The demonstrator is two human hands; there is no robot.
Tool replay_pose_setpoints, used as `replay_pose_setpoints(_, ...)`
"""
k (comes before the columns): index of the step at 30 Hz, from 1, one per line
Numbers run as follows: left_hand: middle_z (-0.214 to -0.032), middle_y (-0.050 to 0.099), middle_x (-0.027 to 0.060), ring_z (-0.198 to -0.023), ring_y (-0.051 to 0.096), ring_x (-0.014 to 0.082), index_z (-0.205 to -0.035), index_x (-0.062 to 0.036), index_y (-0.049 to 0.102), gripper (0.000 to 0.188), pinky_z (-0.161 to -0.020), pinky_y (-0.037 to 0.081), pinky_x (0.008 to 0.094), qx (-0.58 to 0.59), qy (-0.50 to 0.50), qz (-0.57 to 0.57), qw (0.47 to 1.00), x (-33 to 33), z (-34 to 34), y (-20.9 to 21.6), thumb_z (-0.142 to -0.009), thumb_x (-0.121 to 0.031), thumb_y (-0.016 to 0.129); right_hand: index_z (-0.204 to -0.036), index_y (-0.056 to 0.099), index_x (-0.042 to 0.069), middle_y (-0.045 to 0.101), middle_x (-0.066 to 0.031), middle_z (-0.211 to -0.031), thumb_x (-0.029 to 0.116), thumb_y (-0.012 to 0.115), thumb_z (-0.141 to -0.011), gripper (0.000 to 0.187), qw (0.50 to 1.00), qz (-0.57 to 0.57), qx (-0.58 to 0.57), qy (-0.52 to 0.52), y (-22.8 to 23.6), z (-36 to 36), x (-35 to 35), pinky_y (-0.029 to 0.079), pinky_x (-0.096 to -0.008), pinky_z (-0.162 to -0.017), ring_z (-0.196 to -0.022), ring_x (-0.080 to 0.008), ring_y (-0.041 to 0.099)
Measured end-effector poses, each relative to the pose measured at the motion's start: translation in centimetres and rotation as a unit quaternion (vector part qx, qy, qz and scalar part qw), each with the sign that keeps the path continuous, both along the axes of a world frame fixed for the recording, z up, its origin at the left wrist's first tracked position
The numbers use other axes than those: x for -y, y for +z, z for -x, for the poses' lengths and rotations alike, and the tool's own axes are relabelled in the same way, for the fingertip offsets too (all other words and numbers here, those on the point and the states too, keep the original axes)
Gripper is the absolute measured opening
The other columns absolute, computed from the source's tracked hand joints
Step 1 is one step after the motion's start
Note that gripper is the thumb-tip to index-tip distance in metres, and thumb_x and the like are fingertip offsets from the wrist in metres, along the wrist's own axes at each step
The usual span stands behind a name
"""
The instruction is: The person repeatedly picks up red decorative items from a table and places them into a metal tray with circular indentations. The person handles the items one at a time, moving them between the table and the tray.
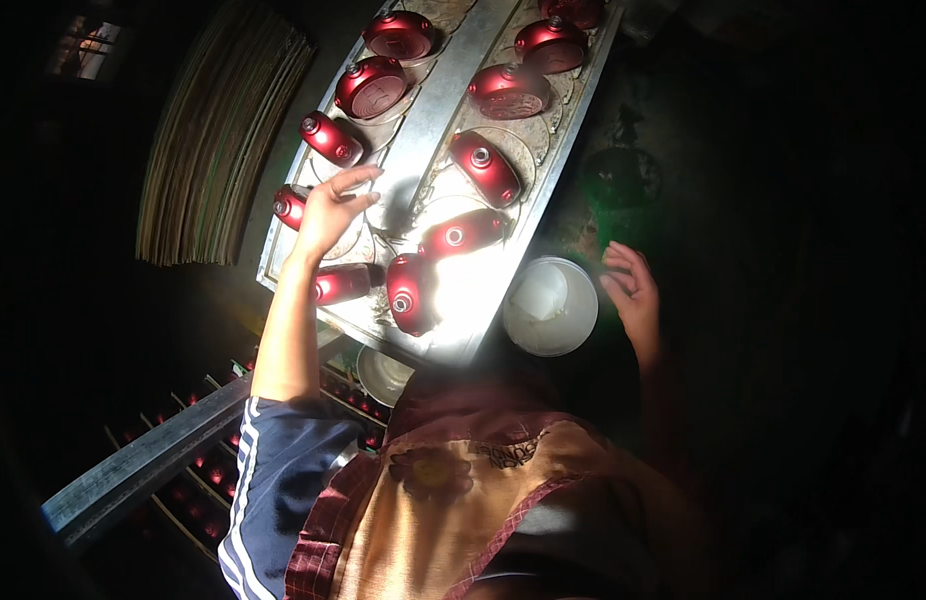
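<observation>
Several glossy red, rounded, bottle-like pieces with short round necks lie on a long metal tray (423,110). My left hand (333,208) is above the tray's left side, thumb and fingers apart with nothing visible between them. Partly behind it is one red piece (289,207); another red piece (331,139) lies just beyond the fingers. Nearer me, a red piece (343,284) rests on its side beside an upended one (405,292). Off the tray's right edge, my right hand (633,285) hangs with fingers spread, close to a round white bucket (550,306).
A tall stack of thin sheets (223,130) stands left of the tray. A metal beam (153,470) crosses at lower left, above a rack holding small red items (218,475). A second round container (385,376) sits under the tray's near edge. The right side is dark.
</observation>
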State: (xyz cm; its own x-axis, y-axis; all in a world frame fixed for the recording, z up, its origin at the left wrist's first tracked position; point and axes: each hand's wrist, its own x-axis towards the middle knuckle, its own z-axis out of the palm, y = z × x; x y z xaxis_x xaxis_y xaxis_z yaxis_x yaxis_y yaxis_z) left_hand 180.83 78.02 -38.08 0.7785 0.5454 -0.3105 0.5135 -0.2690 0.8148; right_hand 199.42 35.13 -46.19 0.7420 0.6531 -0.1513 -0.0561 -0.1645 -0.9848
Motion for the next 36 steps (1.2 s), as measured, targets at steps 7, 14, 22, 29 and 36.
replay_pose_setpoints(7,-0.15,0.045,0.0062,-0.143,0.032,0.0295,-0.122,-0.0159,0.066,0.061,-0.117,0.029,0.041,-0.064,-0.222,-0.048,0.972,11.7,9.6,-1.2,-0.064,-0.006,0.085,-0.143,0.044,0.008,0.04,-0.012,-0.147,0.014,0.076,-0.073,0.076,0.897,-0.059,0.301,0.317,0.8,3.0,-16.7,0.032,-0.0421,-0.114,-0.136,-0.0317,0.036)
replay_pose_setpoints(14,-0.136,0.059,0.0157,-0.137,0.04,0.0314,-0.105,-0.0059,0.072,0.036,-0.112,0.035,0.0405,0.096,-0.068,-0.089,0.989,12.3,11.4,-9.9,-0.071,0.004,0.076,-0.127,0.053,0.005,0.046,-0.0113,-0.125,0.007,0.083,-0.06,0.074,0.889,0.025,0.413,0.195,-5.3,6.5,-21.7,0.035,-0.0432,-0.109,-0.124,-0.0323,0.041)
replay_pose_setpoints(22,-0.127,0.064,0.0178,-0.126,0.053,0.034,-0.106,-0.0021,0.072,0.035,-0.108,0.039,0.0413,0.155,-0.01,-0.124,0.98,8.1,9.8,-21.4,-0.072,0.003,0.076,-0.121,0.05,0.009,0.041,-0.0153,-0.122,0.016,0.086,-0.059,0.072,0.898,0.1,0.428,-0.032,-14.6,9.9,-27.1,0.044,-0.0493,-0.099,-0.124,-0.036,0.038)
replay_pose_setpoints(29,-0.118,0.068,0.0176,-0.104,0.065,0.0291,-0.109,-0.0022,0.069,0.032,-0.092,0.051,0.0383,0.22,0.016,-0.144,0.965,7.0,8.4,-25.8,-0.078,0.001,0.075,-0.141,0.036,0.016,0.038,-0.02,-0.139,0.019,0.085,-0.068,0.089,0.898,0.231,0.373,0.028,-16.7,8.7,-29.1,0.034,-0.0626,-0.106,-0.136,-0.0414,0.033)
replay_pose_setpoints(36,-0.13,0.059,0.0215,-0.12,0.058,0.0317,-0.134,0.0002,0.055,0.058,-0.103,0.043,0.0385,0.277,0.003,-0.249,0.928,6.2,8.9,-27.4,-0.081,-0.013,0.077,-0.137,0.045,0.006,0.05,-0.0215,-0.132,0.017,0.082,-0.07,0.077,0.879,0.189,0.434,-0.056,-19.8,8.6,-29.6,0.04,-0.0458,-0.104,-0.126,-0.0403,0.045)
